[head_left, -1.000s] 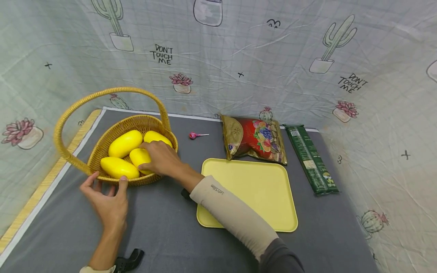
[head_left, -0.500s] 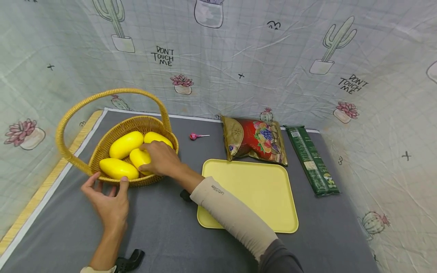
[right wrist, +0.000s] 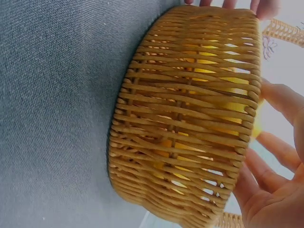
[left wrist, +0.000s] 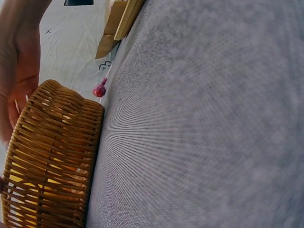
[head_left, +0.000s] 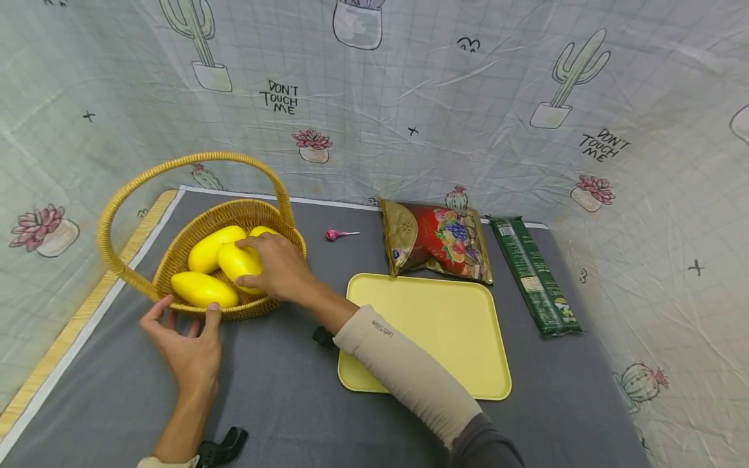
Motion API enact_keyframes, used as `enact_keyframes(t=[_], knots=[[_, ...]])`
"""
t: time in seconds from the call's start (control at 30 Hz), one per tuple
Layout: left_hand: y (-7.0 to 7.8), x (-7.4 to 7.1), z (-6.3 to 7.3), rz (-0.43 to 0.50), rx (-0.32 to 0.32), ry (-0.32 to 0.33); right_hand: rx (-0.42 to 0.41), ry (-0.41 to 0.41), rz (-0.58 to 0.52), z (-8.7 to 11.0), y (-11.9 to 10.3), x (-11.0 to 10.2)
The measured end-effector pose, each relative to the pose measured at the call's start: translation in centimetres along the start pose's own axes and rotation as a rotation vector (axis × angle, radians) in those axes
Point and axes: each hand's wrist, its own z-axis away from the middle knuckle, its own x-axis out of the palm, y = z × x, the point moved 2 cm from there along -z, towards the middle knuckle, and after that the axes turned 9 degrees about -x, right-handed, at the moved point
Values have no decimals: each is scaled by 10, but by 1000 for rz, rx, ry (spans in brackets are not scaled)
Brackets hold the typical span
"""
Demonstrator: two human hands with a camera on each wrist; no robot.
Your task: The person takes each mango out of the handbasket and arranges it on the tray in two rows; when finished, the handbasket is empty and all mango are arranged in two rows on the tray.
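Observation:
A woven basket (head_left: 240, 210) with a tall arched handle stands on the left of the table, with several smooth yellow mangoes inside. My right hand (head_left: 277, 265) reaches over its near right rim and grips one mango (head_left: 236, 260), raised a little above the others. Another mango (head_left: 203, 289) lies by the near rim, a third (head_left: 212, 248) behind it, and one more is partly hidden by the right hand. My left hand (head_left: 190, 351) holds the basket's near side, thumb at the rim and fingers against the weave. In the right wrist view the basket wall (right wrist: 180, 109) hides much of the fruit.
Right of the basket lies a pink lollipop (head_left: 332, 234). A yellow tray (head_left: 433, 338) sits mid-table, partly under the right forearm. Behind it rests a red and gold bag (head_left: 439, 240), with a long green packet (head_left: 534, 276) on its right. A patterned cloth hangs behind the table.
My right hand has lifted its mango slightly, up and toward the back of the basket, so it now overlaps the one behind. The left hand has stayed at the rim.

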Motion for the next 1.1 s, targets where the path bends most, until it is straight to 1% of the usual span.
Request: enact_keyframes(t=[0.17, 0.37, 0.6, 0.87, 1.03, 1.1], knots=[[-1, 0, 0, -12, -3, 5, -20, 61, -16, 5, 2, -8], [-1, 0, 1, -16, -3, 5, -43, 171, -101, 15, 4, -21], [-1, 0, 1, -18, -2, -3, -60, 257, -158, 28, 9, -40], [0, 0, 1, 2, 5, -7, -69, 324, -223, 49, 20, -60], [1, 0, 2, 24, 4, -12, -45, 332, -295, 63, 31, -68], [1, 0, 2, 36, 3, -14, -37, 336, -299, 69, 36, -71]])
